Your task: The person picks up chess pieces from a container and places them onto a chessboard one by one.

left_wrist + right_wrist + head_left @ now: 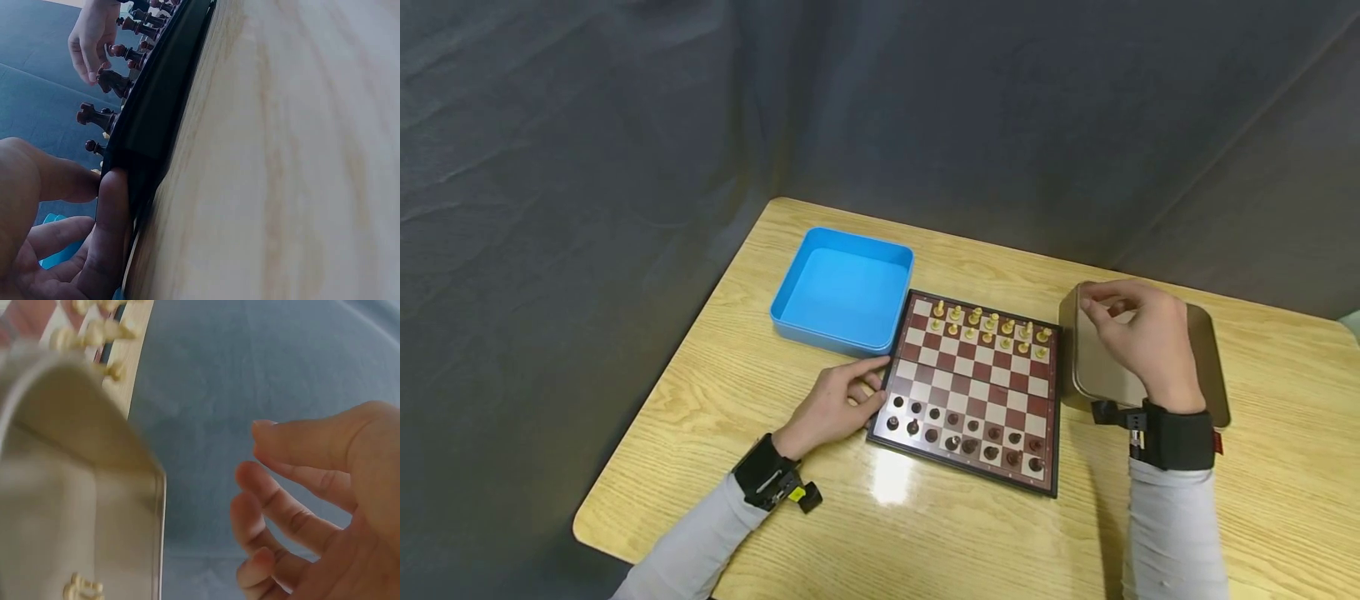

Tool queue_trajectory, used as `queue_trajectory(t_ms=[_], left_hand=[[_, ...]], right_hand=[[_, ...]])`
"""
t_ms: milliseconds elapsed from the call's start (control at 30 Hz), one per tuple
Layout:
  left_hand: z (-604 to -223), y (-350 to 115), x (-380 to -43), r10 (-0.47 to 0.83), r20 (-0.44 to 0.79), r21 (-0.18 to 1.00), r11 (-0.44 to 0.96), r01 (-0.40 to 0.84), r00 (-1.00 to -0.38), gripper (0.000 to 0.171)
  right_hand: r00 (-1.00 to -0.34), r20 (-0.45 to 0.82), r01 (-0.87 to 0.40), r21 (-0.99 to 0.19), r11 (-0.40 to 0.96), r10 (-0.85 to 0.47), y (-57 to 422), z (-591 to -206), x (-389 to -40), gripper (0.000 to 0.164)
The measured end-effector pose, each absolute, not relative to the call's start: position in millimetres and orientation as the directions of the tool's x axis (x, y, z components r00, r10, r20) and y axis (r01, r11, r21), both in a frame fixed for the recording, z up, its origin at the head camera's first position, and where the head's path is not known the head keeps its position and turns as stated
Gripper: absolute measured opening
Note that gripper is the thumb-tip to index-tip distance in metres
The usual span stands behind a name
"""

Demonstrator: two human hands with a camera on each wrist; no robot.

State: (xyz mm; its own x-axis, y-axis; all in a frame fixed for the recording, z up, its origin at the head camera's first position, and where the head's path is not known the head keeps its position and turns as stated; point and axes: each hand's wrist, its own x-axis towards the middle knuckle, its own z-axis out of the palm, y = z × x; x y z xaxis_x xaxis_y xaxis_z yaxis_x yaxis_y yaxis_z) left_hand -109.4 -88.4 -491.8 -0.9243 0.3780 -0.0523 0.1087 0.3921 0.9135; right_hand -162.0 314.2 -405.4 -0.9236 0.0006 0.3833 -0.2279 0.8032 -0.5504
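Note:
A magnetic-looking chessboard (962, 387) with red and white squares lies on the table. Light yellow chess pieces (989, 326) stand in two rows along its far side, dark brown ones (952, 443) in two rows along its near side. My left hand (835, 400) holds the board's left edge, thumb and fingers at the black frame (156, 106). Above the metal tin (1067, 354), to the board's right, hovers my right hand (1142, 333). Its fingers are loosely curled, and no held thing shows. Inside the tin, a light yellow piece (81, 587) is partly visible in the right wrist view.
A shallow blue tray (842, 337) with nothing visible in it stands at the board's far left corner. The wooden table (715, 358) ends at the left and back, where a dark grey curtain (962, 125) hangs. The tin stands close beside the board's right edge.

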Motion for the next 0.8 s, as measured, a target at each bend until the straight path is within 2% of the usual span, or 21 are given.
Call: queue_trajectory(t_ms=[500,700,800], left_hand=[[-489.9,-88.3,-109.9,0.369,-0.071,0.922,0.378,0.08,-0.927,0.057],[-489.8,-88.4,-110.0,0.38,-0.067,0.926,0.369,0.085,-0.922,0.057],[-489.9,-88.7,-108.5,0.382,-0.065,0.923,0.375,0.09,-0.922,0.056]], right_hand=[[-0.956,0.277,-0.079,-0.571,0.817,0.101,344.6,-418.5,-162.1,0.028],[-0.982,0.154,0.004,-0.555,0.832,0.107,354.4,-424.6,-160.6,0.034],[-0.994,0.039,0.066,-0.545,0.836,0.105,359.0,-427.9,-159.1,0.041]])
